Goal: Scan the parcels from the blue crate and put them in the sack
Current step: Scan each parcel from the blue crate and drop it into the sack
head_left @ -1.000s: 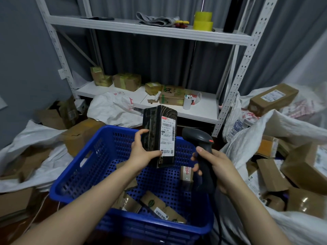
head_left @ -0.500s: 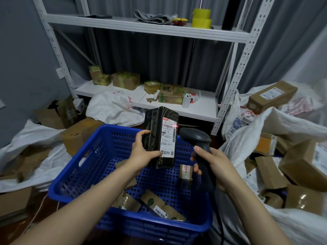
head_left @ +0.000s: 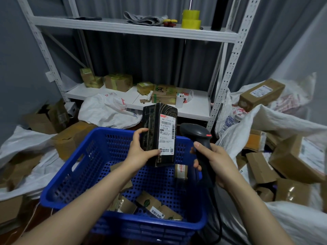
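My left hand (head_left: 141,152) grips a tall black box parcel (head_left: 159,133) upright above the blue crate (head_left: 74,177), its white shipping label turned toward the scanner. My right hand (head_left: 212,161) grips the handle of a black barcode scanner (head_left: 196,133), whose head points at the label from the right, a short gap away. Several small brown parcels (head_left: 152,206) lie on the crate's floor. The white sack (head_left: 276,126) lies open to the right, holding several cardboard parcels (head_left: 297,156).
A white metal shelf rack (head_left: 191,110) stands behind the crate with taped boxes, a white cup and yellow tape rolls (head_left: 191,19). White sacks and loose cardboard boxes (head_left: 70,137) crowd the floor on the left. The scanner's cable hangs down at the crate's right side.
The red scan line seen on the label half a second ago is gone. Both hands and the black parcel stay in nearly the same place.
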